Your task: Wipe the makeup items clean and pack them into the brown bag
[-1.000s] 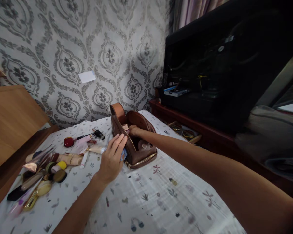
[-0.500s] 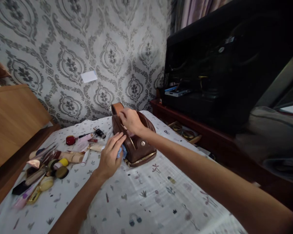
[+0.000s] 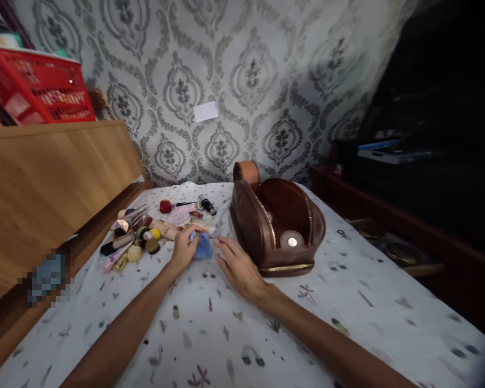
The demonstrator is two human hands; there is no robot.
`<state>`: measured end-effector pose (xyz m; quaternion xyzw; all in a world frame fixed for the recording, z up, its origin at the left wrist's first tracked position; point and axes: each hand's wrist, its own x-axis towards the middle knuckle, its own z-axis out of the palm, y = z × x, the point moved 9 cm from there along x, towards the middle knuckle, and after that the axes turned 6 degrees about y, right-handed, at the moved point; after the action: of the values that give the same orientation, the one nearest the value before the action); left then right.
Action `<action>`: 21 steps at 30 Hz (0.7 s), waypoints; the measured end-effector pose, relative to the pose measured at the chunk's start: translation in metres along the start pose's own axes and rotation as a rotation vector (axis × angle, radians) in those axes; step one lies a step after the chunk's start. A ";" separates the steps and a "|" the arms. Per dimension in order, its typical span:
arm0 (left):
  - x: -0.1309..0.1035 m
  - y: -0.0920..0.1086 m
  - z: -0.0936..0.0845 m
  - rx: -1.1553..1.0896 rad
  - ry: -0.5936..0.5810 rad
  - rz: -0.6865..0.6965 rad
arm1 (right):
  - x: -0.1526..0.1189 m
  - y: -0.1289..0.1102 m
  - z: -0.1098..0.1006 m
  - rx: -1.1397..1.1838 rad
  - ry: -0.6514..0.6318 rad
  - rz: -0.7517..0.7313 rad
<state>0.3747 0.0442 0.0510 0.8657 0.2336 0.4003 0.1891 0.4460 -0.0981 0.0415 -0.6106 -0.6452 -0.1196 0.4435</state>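
Observation:
A small blue cloth [image 3: 203,247] is pinched between the thumb and fingers of my left hand [image 3: 185,248], low over the printed sheet. My right hand [image 3: 238,267] reaches toward the cloth with its fingers stretched out, holding nothing that I can see. Just beyond both hands lies a pale tube [image 3: 211,230], partly hidden by my left fingers. To the right stands a brown leather toiletry bag [image 3: 253,226], its zipped top gaping wide. Cosmetics are heaped left of my left hand, among them a yellow-banded item [image 3: 156,233] and a round jar [image 3: 152,246].
A wooden headboard-like panel [image 3: 64,161] borders the left side, with a red basket [image 3: 60,81] on top. Patterned wallpaper [image 3: 253,70] rises behind. At right are a dark television [image 3: 436,108] and an open drawer [image 3: 420,269].
My right hand has left the bag and come down beside the cloth. The bag's top now gapes wider. The view has swung left, bringing the red basket in.

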 end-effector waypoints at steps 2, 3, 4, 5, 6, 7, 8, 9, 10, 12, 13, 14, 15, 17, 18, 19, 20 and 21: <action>0.010 -0.020 -0.013 0.074 0.042 -0.086 | -0.007 0.008 0.010 0.035 -0.033 0.054; 0.016 -0.030 -0.019 0.111 0.058 -0.122 | -0.010 0.011 0.013 0.052 -0.047 0.072; 0.024 -0.039 -0.025 0.149 0.071 -0.153 | -0.012 0.013 0.015 0.067 -0.058 0.082; 0.032 -0.049 -0.031 0.187 0.081 -0.182 | -0.013 0.014 0.016 0.078 -0.066 0.089; 0.040 -0.060 -0.036 0.228 0.091 -0.208 | -0.013 0.015 0.017 0.082 -0.072 0.095; 0.049 -0.069 -0.042 0.270 0.098 -0.232 | -0.013 0.015 0.017 0.082 -0.078 0.098; 0.057 -0.079 -0.047 0.315 0.101 -0.258 | -0.013 0.014 0.017 0.079 -0.086 0.099; 0.064 -0.089 -0.050 0.359 0.098 -0.287 | -0.012 0.014 0.018 0.076 -0.096 0.098; 0.069 -0.099 -0.052 0.402 0.083 -0.316 | -0.012 0.013 0.019 0.073 -0.105 0.101; 0.075 -0.116 -0.048 0.474 0.014 -0.370 | -0.012 0.013 0.020 0.070 -0.124 0.110; 0.075 -0.122 -0.043 0.504 -0.037 -0.388 | -0.012 0.013 0.021 0.069 -0.134 0.115; 0.074 -0.127 -0.036 0.530 -0.094 -0.399 | -0.012 0.014 0.022 0.066 -0.144 0.121; 0.071 -0.131 -0.029 0.554 -0.151 -0.403 | -0.012 0.014 0.022 0.064 -0.153 0.125; 0.065 -0.133 -0.015 0.602 -0.247 -0.397 | -0.012 0.015 0.024 0.062 -0.168 0.125; 0.061 -0.133 -0.010 0.625 -0.284 -0.389 | -0.012 0.015 0.024 0.062 -0.171 0.121; 0.059 -0.133 -0.007 0.646 -0.316 -0.379 | -0.012 0.015 0.024 0.066 -0.171 0.116; 0.056 -0.131 -0.005 0.664 -0.345 -0.366 | -0.013 0.015 0.024 0.070 -0.169 0.111; 0.054 -0.130 -0.004 0.677 -0.374 -0.352 | -0.013 0.015 0.024 0.074 -0.165 0.108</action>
<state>0.3695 0.1814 0.0196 0.8835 0.4578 0.0989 -0.0012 0.4471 -0.0868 0.0128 -0.6352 -0.6499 -0.0208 0.4168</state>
